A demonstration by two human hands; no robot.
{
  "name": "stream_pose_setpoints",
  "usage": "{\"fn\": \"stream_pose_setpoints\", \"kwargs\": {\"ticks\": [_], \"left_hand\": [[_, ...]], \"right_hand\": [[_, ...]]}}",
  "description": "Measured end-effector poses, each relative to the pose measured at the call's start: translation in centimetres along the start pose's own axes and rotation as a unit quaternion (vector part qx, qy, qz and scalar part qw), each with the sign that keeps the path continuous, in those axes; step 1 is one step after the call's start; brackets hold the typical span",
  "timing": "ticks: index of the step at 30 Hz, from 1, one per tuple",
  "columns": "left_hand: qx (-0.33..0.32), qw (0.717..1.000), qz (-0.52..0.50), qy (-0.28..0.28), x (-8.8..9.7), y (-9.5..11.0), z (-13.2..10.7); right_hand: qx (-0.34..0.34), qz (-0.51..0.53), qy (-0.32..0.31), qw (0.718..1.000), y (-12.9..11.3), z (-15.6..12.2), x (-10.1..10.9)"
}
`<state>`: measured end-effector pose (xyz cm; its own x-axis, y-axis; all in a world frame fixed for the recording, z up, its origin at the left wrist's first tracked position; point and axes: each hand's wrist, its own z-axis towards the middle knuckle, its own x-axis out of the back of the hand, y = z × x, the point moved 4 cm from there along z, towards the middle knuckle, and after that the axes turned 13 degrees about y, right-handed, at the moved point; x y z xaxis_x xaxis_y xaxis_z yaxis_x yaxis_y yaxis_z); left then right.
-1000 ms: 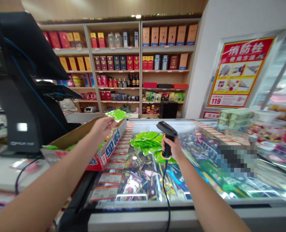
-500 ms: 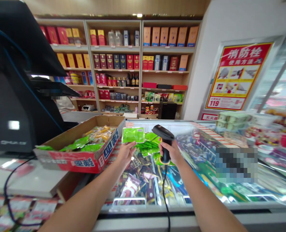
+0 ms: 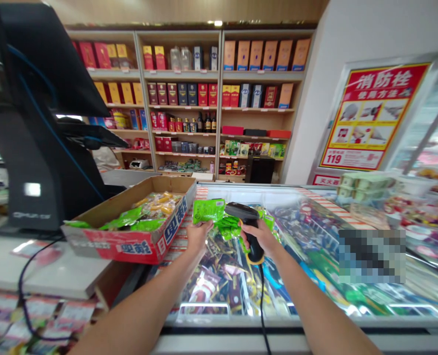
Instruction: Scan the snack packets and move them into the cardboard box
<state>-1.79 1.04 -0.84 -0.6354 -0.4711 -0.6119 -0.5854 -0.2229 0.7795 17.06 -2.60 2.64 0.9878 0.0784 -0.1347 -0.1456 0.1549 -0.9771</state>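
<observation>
A small green snack packet (image 3: 208, 211) is pinched in my left hand (image 3: 199, 235), its printed label patch at the top right corner. My right hand (image 3: 256, 235) is wrapped round the grip of a black barcode scanner (image 3: 244, 212), whose head points left toward the packet, close beside it. From the scanner's base a black cord (image 3: 263, 305) hangs down over the counter edge. Behind and below both hands, more green packets (image 3: 227, 229) lie heaped on the glass top of a chest freezer (image 3: 200, 311), partly hidden by the scanner and fingers.
Left of my hands stands an open cardboard box (image 3: 130, 244) holding green and yellow packets. A black register screen (image 3: 52, 59) rises behind it. Egg cartons (image 3: 364, 186) sit at the freezer's right side, and shelves of boxed goods (image 3: 184, 93) line the back wall.
The green packet has tilted and dropped slightly in my left hand. The scanner has come down and its head is nearer the packet's label. The whole view has shifted a little.
</observation>
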Motion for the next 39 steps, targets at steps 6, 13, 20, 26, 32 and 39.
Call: {"fn": "stream_pose_setpoints", "kwargs": {"ticks": [6,13,20,26,32,39], "left_hand": [[-0.005,1.000,-0.002,-0.010,-0.2,-0.3,-0.5],[-0.003,1.000,-0.003,-0.002,-0.2,-0.1,-0.7],[0.005,1.000,-0.006,0.001,0.1,-0.4,-0.4],[0.078,0.993,-0.011,0.083,1.0,-1.2,-0.1],[0.173,0.978,-0.010,0.118,1.1,-0.9,-0.3],[0.267,0.943,0.127,-0.154,-1.0,2.5,-4.6]], "right_hand": [[-0.017,-0.004,0.022,1.000,0.4,0.3,0.3],[-0.019,0.001,0.037,0.999,0.5,0.5,0.7],[-0.007,0.002,0.023,1.000,0.7,0.5,0.6],[0.023,0.027,0.066,0.997,0.3,0.5,0.9],[0.051,0.050,0.087,0.994,-0.6,0.3,1.1],[0.064,0.053,0.081,0.993,-0.6,0.7,1.2]]}}
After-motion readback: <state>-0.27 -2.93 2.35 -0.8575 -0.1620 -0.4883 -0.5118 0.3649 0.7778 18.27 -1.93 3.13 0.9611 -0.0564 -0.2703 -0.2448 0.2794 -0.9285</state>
